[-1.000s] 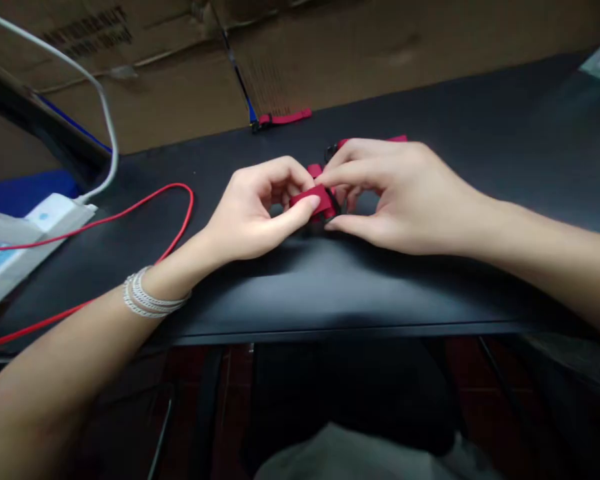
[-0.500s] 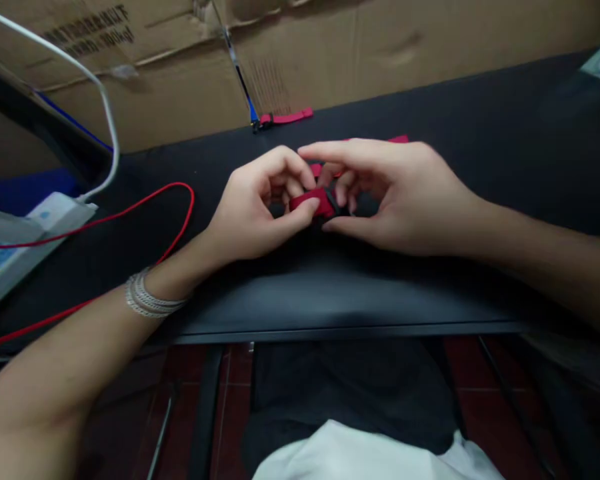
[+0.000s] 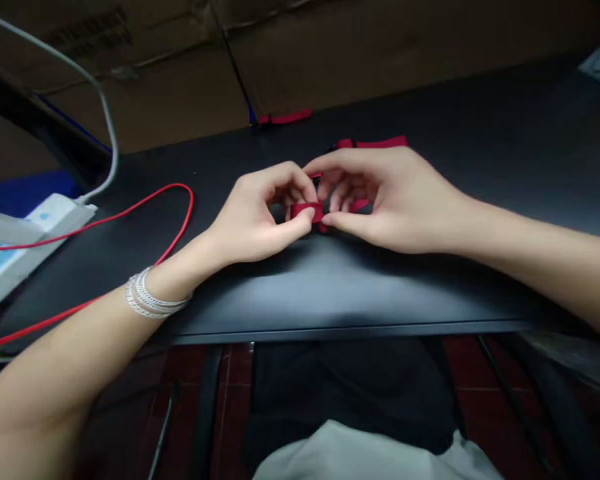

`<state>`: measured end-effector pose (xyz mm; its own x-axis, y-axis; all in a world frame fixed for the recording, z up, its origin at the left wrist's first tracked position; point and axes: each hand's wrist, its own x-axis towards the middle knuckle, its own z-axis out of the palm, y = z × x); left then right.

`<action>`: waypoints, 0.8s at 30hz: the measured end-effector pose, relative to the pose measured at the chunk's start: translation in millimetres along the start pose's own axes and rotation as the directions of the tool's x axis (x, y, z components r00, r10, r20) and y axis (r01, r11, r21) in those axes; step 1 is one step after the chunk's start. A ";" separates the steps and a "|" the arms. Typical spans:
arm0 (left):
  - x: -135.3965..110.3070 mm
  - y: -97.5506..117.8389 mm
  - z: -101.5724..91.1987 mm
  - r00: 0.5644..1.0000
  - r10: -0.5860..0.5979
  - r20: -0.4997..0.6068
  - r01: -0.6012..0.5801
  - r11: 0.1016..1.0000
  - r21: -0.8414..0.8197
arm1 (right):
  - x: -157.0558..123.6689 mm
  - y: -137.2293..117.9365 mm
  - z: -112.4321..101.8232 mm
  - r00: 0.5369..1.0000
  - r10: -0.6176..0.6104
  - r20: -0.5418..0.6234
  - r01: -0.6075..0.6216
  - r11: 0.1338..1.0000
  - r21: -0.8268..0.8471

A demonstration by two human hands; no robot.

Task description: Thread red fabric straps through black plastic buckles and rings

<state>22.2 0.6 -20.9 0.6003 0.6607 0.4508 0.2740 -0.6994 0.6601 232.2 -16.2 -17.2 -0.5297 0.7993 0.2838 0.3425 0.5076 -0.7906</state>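
My left hand (image 3: 260,220) pinches a short red strap (image 3: 303,210) between thumb and curled fingers, just above the black table. From the other side, my right hand (image 3: 410,200) closes its thumb and fingers on the same strap, around a black band-like part (image 3: 327,202) of it. The two hands nearly touch. Fingers hide most of the strap, and I cannot make out how the black part is fastened. Another red strap (image 3: 380,142) lies just behind my right hand.
A third red strap (image 3: 287,119) lies by the cardboard (image 3: 380,73) at the table's back. At left are a white power strip (image 3: 35,230), a red cable (image 3: 180,187) and a white cable (image 3: 111,127). The table's front edge (image 3: 350,329) runs close to my lap.
The strap's black part has turned more upright between my fingers, and the red piece lies flatter. My left hand has lowered slightly. The picture is darker at the back.
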 end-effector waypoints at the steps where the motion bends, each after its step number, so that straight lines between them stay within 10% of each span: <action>1: 0.0 -0.8 -0.3 0.999 0.032 0.006 -0.032 0.999 0.010 | 0.2 -0.1 0.3 1.000 -0.001 -0.001 0.001 1.000 0.006; 24: -2.2 9.9 -0.8 0.998 0.017 0.068 -0.030 0.979 0.200 | 0.9 -2.4 3.1 0.999 0.051 0.015 -0.050 0.997 -0.053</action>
<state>23.0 -7.5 -14.8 0.6547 0.6288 0.4196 0.4009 -0.7594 0.5125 228.5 -17.8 -16.6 -0.5234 0.8191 0.2350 0.4087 0.4833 -0.7742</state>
